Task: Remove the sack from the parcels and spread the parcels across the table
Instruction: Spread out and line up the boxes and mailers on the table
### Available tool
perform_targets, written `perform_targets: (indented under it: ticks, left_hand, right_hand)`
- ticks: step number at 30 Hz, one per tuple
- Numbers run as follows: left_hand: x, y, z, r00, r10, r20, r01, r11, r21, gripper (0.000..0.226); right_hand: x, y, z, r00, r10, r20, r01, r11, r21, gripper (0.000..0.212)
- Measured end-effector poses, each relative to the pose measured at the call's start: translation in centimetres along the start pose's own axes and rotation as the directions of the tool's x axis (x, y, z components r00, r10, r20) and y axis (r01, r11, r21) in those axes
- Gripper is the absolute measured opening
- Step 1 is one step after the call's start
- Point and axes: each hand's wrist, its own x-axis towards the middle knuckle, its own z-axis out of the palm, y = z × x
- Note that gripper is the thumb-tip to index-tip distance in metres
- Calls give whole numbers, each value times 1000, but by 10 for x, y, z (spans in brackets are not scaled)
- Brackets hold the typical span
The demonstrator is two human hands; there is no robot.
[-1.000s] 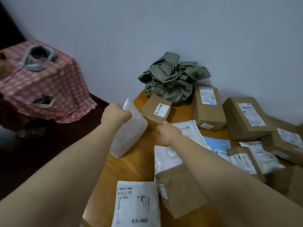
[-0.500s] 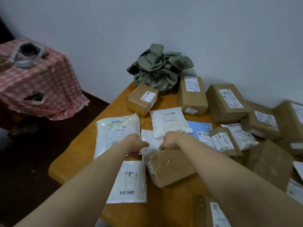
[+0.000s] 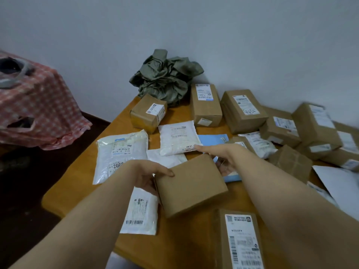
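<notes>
A plain brown cardboard box (image 3: 191,186) is lifted above the wooden table (image 3: 77,181), tilted. My left hand (image 3: 151,176) grips its left edge and my right hand (image 3: 219,158) holds its far right side. The crumpled grey-green sack (image 3: 165,76) lies at the table's far corner against the wall. Several white mailer bags lie flat: one (image 3: 121,152) left of my hands, one (image 3: 178,137) beyond them, one (image 3: 140,212) under my left wrist. A blue envelope (image 3: 211,139) shows behind my right hand. Brown boxes (image 3: 206,104) line the back.
More brown boxes (image 3: 314,125) crowd the right side, and a labelled box (image 3: 239,239) stands near the front edge. White sheets (image 3: 340,183) lie at the right. A stand draped in red checked cloth (image 3: 38,105) sits left of the table over dark floor.
Both hands closed on the plain brown box and raised it off the table, tilting it. Before that my left hand laid the white mailer bag flat on the left.
</notes>
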Motion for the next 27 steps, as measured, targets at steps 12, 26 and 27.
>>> perform_targets:
  ticks: [12, 26, 27]
  left_hand:
    - [-12, 15, 23, 972, 167, -163, -150, 983, 109, 51]
    - [-7, 18, 34, 995, -10, 97, -16, 965, 260, 42]
    - [-8, 21, 34, 988, -12, 154, -28, 967, 253, 38]
  right_hand:
    - [-9, 35, -20, 996, -54, 69, 40, 981, 192, 53]
    - [5, 42, -35, 995, 44, 90, -45, 999, 3, 48]
    - [5, 41, -38, 995, 38, 96, -38, 999, -1, 45]
